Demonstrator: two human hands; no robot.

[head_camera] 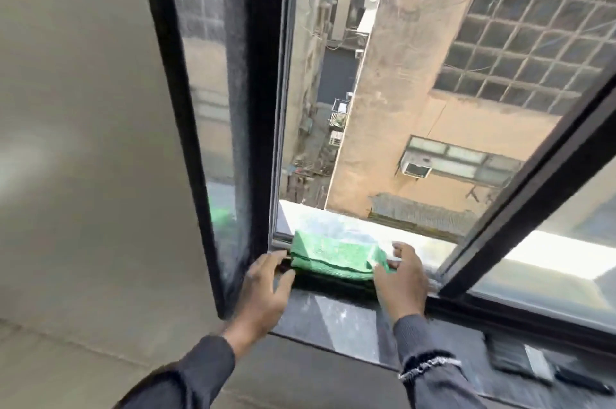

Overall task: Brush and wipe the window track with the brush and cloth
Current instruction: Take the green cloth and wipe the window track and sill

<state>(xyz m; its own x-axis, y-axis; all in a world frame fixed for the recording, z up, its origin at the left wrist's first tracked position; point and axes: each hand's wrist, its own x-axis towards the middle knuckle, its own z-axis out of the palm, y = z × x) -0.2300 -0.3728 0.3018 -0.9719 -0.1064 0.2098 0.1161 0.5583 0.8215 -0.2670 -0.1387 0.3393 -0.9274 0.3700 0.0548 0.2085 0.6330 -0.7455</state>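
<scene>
Folded cloth [335,257] lengthwise along track [333,285]; left hand [263,292] fingers released, right hand [401,282] pinching corner.

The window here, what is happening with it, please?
A person is cleaning the open window's bottom track. A folded green cloth lies on the track; the left hand rests at its left end and the right hand pinches its right corner. The brush lies unused on the dark sill, to the right.

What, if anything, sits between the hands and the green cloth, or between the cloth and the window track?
Nothing visible does. The folded green cloth already lies across the window track, with the left hand and right hand at its two ends. The brush lies aside on the sill.
</scene>
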